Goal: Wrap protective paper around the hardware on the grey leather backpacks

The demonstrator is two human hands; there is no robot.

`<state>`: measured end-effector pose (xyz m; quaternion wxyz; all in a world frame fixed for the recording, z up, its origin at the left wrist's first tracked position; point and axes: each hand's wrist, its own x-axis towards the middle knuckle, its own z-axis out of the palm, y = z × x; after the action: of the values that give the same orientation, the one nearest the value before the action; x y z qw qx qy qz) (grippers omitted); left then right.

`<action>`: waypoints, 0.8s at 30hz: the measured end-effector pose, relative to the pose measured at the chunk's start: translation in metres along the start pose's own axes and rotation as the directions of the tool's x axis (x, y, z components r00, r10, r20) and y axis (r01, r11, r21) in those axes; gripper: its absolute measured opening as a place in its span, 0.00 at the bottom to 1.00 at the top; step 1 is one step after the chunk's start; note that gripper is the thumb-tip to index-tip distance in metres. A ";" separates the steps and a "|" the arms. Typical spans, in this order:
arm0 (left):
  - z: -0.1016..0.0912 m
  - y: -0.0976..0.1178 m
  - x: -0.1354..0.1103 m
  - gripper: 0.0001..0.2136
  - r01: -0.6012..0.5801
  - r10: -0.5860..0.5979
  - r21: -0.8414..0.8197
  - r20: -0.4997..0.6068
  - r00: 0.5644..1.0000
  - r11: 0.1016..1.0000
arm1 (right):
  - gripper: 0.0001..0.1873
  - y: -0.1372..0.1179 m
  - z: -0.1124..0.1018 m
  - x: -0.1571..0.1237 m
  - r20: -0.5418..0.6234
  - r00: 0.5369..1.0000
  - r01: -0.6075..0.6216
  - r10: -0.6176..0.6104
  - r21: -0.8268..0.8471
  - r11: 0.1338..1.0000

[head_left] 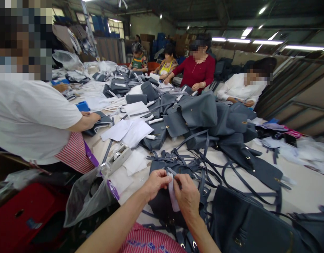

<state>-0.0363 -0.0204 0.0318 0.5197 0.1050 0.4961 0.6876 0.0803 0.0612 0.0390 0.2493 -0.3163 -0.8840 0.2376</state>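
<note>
Near bag (159, 209) at bench (306, 191) edge; bag heap (198, 109) behind, straps (175, 159) between. Paper sheets (137, 131) left of heap. Plastic bag (84, 198) left of near bag.

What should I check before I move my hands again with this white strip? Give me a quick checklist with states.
1. Left hand on the white strip: ok, fingers at its upper end.
2. Right hand at the strip: ok, fingers at its right side.
3. Underside of the strip: cannot tell, it faces away.
4. Area clear of dark straps: not ok, they lie tangled beside the right hand.
5. Nearest co-worker's hands out of the way: ok, well off to the left.
</note>
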 end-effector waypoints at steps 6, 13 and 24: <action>-0.001 -0.003 0.004 0.16 -0.045 0.052 0.062 -0.113 0.992 0.997 | 0.17 -0.009 -0.005 -0.003 0.155 0.981 -0.160 0.115 0.317 0.935; -0.002 0.001 -0.001 0.16 -0.056 0.070 0.134 -0.102 0.992 0.989 | 0.17 -0.014 -0.009 0.002 0.358 0.915 -0.347 0.186 0.464 0.816; -0.005 -0.001 -0.009 0.21 0.041 -0.029 0.133 -0.089 0.996 0.990 | 0.18 -0.012 0.003 -0.010 0.615 0.731 -0.683 0.296 0.652 0.329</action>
<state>-0.0352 -0.0302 0.0320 0.5014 0.1010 0.5655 0.6470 0.0795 0.0453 0.0409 0.1040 -0.3547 -0.5343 0.7602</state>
